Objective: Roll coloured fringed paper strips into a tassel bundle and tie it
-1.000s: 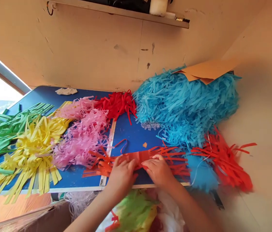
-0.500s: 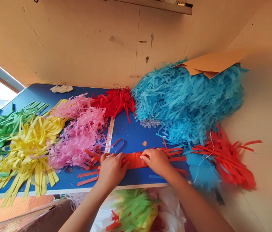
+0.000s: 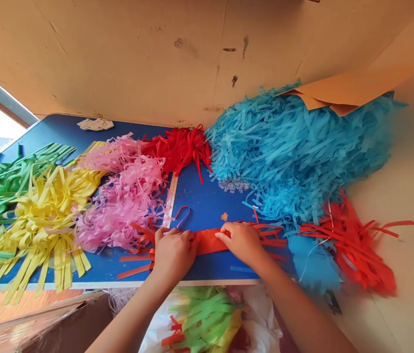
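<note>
A strip of orange-red tissue paper (image 3: 207, 242) with fringed ends lies across the front of the blue table (image 3: 207, 196). My left hand (image 3: 175, 250) is closed on its left part, and loose fringe sticks out beyond the knuckles. With thumb and fingers pinched, my right hand (image 3: 239, 241) grips the right part, where more cut strands fan out. Between both hands the paper is flat and uncut. Just behind the left hand a thin loop of ribbon (image 3: 183, 215) rests on the tabletop.
Pink (image 3: 126, 211), yellow (image 3: 52, 211) and green fringe (image 3: 4, 196) heap up on the left. Red fringe (image 3: 181, 147) and a large blue pile (image 3: 302, 142) stand at the back, orange sheets (image 3: 346, 93) on top. Red-orange fringe (image 3: 361, 250) hangs at the right. Below is a cardboard box (image 3: 60, 323).
The view has shifted slightly, so the table items appear a little higher or further right. Both hands keep their hold on the orange-red paper, with hardly any movement.
</note>
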### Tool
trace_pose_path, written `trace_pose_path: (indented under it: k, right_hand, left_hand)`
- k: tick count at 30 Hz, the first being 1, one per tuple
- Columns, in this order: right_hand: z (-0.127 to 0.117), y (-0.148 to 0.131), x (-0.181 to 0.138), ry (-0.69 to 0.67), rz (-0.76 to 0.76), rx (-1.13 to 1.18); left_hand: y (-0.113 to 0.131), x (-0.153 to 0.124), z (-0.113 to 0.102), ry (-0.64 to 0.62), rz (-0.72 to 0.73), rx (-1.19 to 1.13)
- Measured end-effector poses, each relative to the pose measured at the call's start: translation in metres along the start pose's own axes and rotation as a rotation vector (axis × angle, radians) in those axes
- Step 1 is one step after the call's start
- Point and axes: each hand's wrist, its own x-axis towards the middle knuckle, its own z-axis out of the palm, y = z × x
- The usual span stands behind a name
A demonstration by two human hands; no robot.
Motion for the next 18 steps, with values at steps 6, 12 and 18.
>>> trace_pose_path:
  k: [6, 12, 18]
  right_hand:
    - [0.003, 0.000, 0.002, 0.007, 0.010, -0.006]
    - [0.005, 0.003, 0.006, 0.036, 0.001, -0.007]
    - [-0.010, 0.008, -0.010, 0.237, -0.044, -0.053]
  left_hand:
    - [-0.001, 0.003, 0.002, 0.000, 0.007, 0.023]
    - [0.000, 0.004, -0.001, 0.027, 0.023, 0.050]
    - [-0.012, 0.015, -0.004, 0.126, 0.527, 0.099]
